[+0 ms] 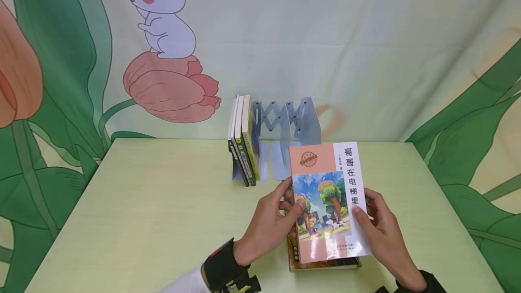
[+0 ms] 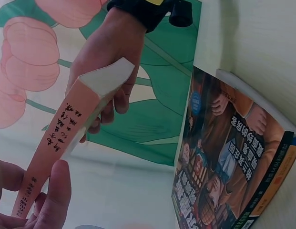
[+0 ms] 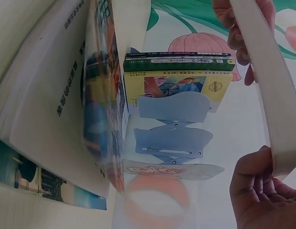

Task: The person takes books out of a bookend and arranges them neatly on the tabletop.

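Left hand (image 1: 269,219) and right hand (image 1: 383,234) grasp opposite edges of a pink-and-white book (image 1: 321,207), thumbs on its cover, held above the stacked books (image 2: 224,129), in front of the blue bookshelf (image 1: 308,123) holding upright books (image 1: 246,146).

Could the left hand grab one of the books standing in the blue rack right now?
Probably not without letting go first: the left hand is gripping the pink book along with the right hand. Otherwise, the way to the standing books looks free.
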A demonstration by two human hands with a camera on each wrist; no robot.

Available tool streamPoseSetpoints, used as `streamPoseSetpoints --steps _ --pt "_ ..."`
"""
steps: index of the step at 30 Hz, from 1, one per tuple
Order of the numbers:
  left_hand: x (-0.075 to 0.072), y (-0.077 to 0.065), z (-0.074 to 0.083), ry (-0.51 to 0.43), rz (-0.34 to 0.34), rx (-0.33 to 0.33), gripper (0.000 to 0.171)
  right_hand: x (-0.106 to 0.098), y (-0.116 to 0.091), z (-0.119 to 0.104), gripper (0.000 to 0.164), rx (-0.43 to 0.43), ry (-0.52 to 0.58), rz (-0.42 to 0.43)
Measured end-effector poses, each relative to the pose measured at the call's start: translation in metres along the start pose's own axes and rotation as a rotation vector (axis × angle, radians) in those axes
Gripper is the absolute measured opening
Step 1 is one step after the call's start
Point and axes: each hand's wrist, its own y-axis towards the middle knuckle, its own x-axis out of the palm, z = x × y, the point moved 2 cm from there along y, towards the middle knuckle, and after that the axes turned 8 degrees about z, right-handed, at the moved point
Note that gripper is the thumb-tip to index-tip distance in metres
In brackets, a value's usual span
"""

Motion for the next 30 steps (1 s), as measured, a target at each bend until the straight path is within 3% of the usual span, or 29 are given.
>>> streamPoseSetpoints --steps 15,21,30 --pt "0.003 0.006 -0.018 0.246 0.025 0.055 0.06 0.001 -0.001 0.019 0.041 0.072 -0.042 -0.038" --pt "0.004 0.008 -0.026 0.277 0.01 0.021 0.059 0.001 -0.002 0.027 0.039 0.075 -0.059 -0.057" --pt "0.008 0.011 -0.038 0.35 0.02 0.026 0.057 0.002 -0.003 0.036 0.044 0.137 -0.199 -0.089"
